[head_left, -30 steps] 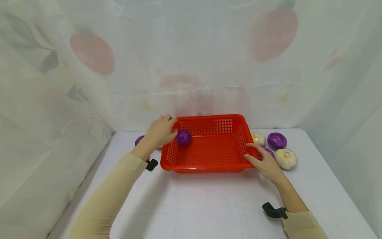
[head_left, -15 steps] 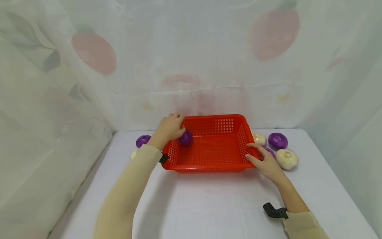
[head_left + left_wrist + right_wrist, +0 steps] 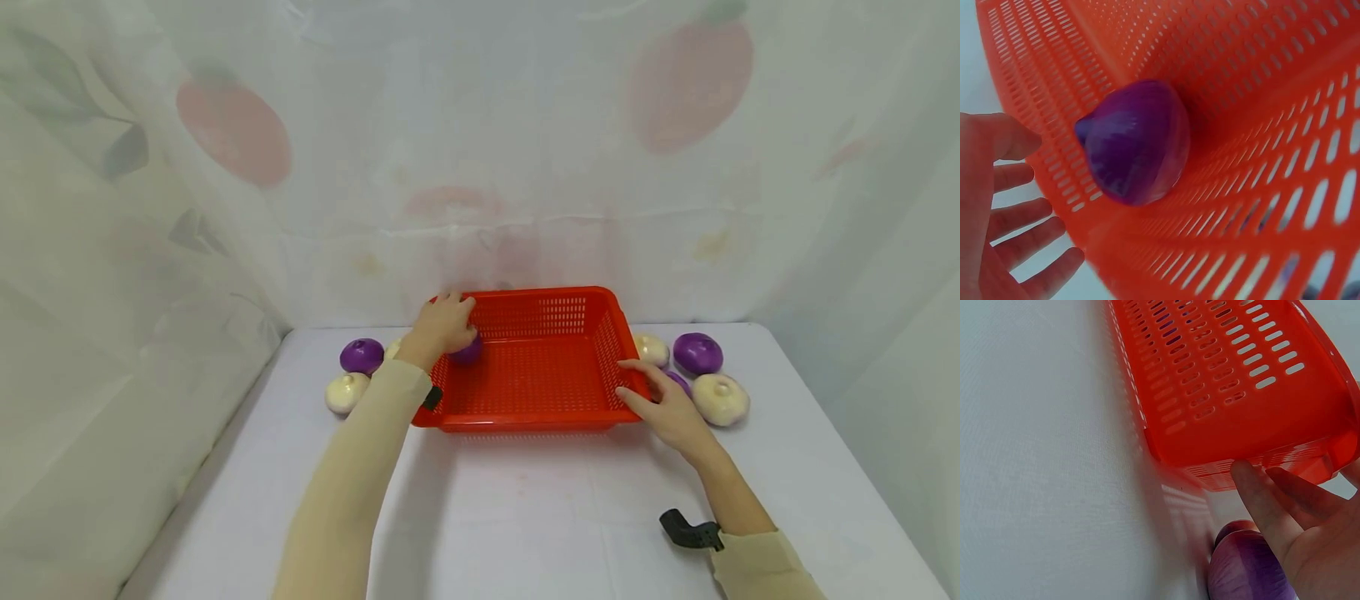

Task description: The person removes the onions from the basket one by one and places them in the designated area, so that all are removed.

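A red slotted plastic basket [image 3: 525,375] lies across the table's back half, with a purple onion [image 3: 1138,142] in its left end. My left hand [image 3: 444,323] reaches over that end and partly hides the onion in the head view. In the left wrist view, the fingers [image 3: 1025,219] are spread and a gap shows between them and the onion. At the opposite end, my right hand [image 3: 663,404] holds the basket's right side, thumb and fingers over the rim. The right wrist view has its fingers [image 3: 1257,494] against the end wall, above another purple onion [image 3: 1247,569].
Right of the basket sit purple onions [image 3: 697,353] and white onions [image 3: 720,399]. More lie to the left, among them a purple onion [image 3: 362,355] and a white onion [image 3: 347,392]. A patterned curtain [image 3: 510,167] hangs behind the white-covered table [image 3: 525,517].
My left hand has moved right, from the basket's left rim to over the purple onion, uncovering onions at the left. The right hand and the basket look unmoved.
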The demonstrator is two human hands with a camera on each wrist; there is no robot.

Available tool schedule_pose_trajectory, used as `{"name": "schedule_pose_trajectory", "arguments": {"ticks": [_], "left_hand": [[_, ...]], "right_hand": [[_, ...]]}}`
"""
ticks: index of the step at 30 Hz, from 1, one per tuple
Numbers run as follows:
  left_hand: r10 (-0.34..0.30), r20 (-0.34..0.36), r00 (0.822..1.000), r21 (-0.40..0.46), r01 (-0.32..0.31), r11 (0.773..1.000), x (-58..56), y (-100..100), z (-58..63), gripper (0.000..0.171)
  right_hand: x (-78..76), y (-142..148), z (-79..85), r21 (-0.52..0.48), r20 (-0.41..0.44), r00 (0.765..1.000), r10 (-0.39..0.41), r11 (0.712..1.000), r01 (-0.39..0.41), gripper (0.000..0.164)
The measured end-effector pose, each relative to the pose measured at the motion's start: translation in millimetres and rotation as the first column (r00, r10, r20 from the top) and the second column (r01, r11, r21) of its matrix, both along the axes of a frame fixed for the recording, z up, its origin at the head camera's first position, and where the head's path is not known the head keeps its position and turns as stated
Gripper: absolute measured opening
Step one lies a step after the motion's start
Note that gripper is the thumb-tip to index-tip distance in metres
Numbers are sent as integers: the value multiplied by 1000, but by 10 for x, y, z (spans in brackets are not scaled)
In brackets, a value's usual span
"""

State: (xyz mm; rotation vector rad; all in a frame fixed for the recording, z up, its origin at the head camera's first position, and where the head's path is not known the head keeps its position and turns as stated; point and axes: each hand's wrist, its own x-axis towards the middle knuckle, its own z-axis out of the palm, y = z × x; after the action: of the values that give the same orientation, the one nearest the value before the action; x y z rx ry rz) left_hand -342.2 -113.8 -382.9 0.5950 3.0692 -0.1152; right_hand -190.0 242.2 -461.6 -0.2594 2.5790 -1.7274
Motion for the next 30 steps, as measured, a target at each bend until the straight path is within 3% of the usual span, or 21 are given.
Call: {"name": "schedule_pose_trajectory", "arguments": {"ticks": [9, 19, 26, 30], "left_hand": [[25, 80, 996, 7, -25, 1000, -13, 19, -180, 54], [77, 191, 979, 22, -82, 996, 23, 74, -326, 61], [84, 259, 962, 66, -105, 992, 53, 110, -359, 74], [84, 256, 963, 70, -105, 992, 55, 129, -349, 74]], "right_hand": [[-6, -11, -14, -8, -7, 1000, 6, 1000, -6, 54], [-3, -2, -33, 2, -17, 1000, 1, 1000, -1, 53], [2, 3, -30, 6, -19, 1000, 1, 1000, -1, 54], [-1, 5, -29, 4, -25, 1000, -1, 1000, 1, 53]]}}
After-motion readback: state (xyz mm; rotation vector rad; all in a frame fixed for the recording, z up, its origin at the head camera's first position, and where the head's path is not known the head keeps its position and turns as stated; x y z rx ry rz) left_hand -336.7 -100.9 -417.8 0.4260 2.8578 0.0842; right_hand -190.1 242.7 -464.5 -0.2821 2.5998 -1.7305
